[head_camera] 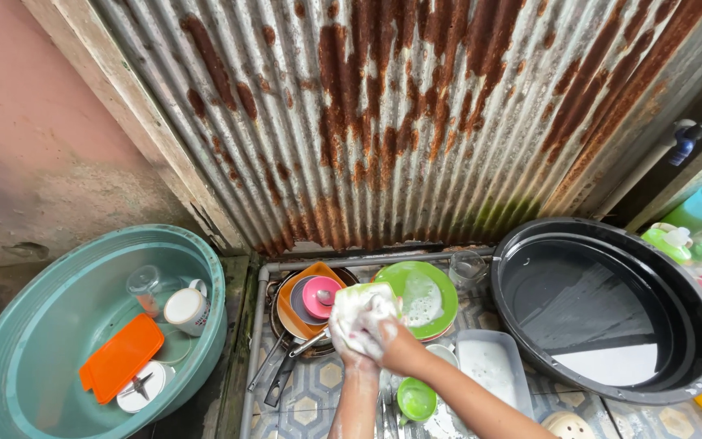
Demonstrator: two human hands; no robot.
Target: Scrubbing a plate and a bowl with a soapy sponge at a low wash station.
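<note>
From the head camera, both forearms rise from the bottom edge and meet over a tiled floor. The left hand and the right hand are coated in white suds and pressed close together around a pale green container, a flat, rounded-corner plastic piece. The left hand's fingers curl around its lower left side; the right hand's fingers wrap over its front, wrist bent inward. Whether a sponge sits between palm and plastic cannot be told under the foam.

The container is held just above a pile of dishes: a glossy green plate smeared with foam to its right, and a small pink bowl resting on an orange plate to its left. Dark metal pan handles stick out below the pile. Just right of the forearms lies a grey rectangular tray holding soapy water, and a small bright green bowl sits between the arms.

Well to the left, a wide teal plastic basin holds an orange lid and a white cup. To the right stands a large round black tub. Behind everything runs a ribbed, rust-streaked corrugated metal wall.
</note>
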